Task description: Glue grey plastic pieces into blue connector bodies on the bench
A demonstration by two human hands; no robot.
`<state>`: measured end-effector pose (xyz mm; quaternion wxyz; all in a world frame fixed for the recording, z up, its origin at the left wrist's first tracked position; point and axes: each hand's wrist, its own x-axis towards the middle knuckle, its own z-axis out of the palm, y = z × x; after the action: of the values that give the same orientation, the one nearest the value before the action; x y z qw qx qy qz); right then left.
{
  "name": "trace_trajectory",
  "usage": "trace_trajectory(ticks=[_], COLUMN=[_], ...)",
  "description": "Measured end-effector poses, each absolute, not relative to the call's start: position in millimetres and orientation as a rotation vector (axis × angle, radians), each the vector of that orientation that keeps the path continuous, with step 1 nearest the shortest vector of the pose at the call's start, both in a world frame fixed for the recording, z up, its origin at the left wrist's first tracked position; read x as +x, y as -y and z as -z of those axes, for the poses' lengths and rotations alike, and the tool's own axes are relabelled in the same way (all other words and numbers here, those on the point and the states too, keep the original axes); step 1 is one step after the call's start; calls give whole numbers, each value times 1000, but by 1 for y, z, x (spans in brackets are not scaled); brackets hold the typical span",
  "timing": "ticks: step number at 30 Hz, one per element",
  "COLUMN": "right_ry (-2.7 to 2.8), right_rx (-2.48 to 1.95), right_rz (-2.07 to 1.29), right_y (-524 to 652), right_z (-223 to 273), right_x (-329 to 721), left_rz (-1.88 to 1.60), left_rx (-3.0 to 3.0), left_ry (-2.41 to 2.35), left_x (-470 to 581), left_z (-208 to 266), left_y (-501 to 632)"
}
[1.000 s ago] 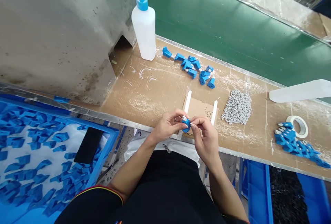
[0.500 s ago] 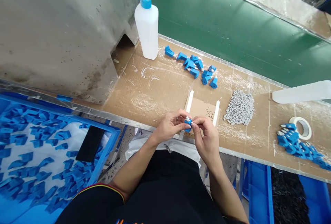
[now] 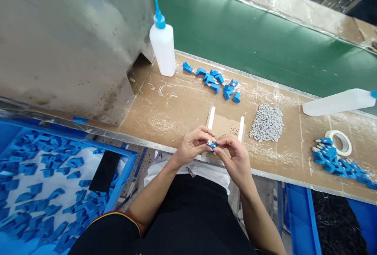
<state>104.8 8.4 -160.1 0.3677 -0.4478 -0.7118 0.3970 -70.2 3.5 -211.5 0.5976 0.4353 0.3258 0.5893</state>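
Between my two hands is a small blue plastic part (image 3: 211, 144) with a whitish piece on it. My left hand (image 3: 193, 144) pinches it between thumb and fingers from the left. From the right, the thumb and forefinger of my right hand (image 3: 233, 153) close on its other side; whether they also hold a tiny piece is hidden. Just beyond the hands lies a cardboard piece (image 3: 225, 123) with small dark bits on it, held by two white tape strips. To its right is a heap of small grey pieces (image 3: 267, 123).
Several blue parts (image 3: 210, 79) lie further back, near an upright white bottle (image 3: 163, 48). At right are a lying bottle (image 3: 338, 102), a tape roll (image 3: 346, 147) and more blue parts (image 3: 335, 160). A blue bin (image 3: 129, 168) with a black phone (image 3: 104, 171) stands left; a bin of black pieces (image 3: 335, 219) sits right.
My head view has shifted slightly. The blue part has turned between my fingers, its whitish piece now facing more to the left. Both hands still hold it.
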Motion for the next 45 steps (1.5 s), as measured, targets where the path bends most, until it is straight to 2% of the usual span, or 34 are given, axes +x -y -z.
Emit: trace_trajectory(ticks=[3,9,13,21,25,27,29,32,35,38,41,45], right_ry=[1845,1872,1857,1814,1724,1598,1486,1357,1372,1386,1522,1788], right_rx=[-1123,-1171,-1205,-1190,-1360,-1577,-1755,-1925,-1969,-1905,-1802,-1623], right_rz=[-893,-471,-249,-225,-215,-29,172,310,390,373,133,-202], right_y=[-1,12,19,13,-1,-9,-15,-23,-26,-19,-11,-12], right_z=[161,167,166,158,169,180,193,205,202,192,192,203], right_x=[104,103,102,113,181,241,306,383,411,394,352,292], left_rz=[-1448,-1277,-1299,-1144,-958,-937,-726,-615,-575,-535,-549,-839], left_rx=[985,864,877,1016,1390,1709,2061,2181,2210,2228,2117,1760], left_ry=[-779,-949,-1124,-1117,-1059,-1362,-1727,-1853,-1871,-1876,-1864,-1751], left_x=[-63,-37,-25,-15,-32,-46,-58,-67,-67,-73,-89,-102], left_z=[204,184,170,153,147,147,150,156,160,158,156,160], left_y=[1,23,29,14,-41,-83,-126,-169,-181,-169,-141,-96])
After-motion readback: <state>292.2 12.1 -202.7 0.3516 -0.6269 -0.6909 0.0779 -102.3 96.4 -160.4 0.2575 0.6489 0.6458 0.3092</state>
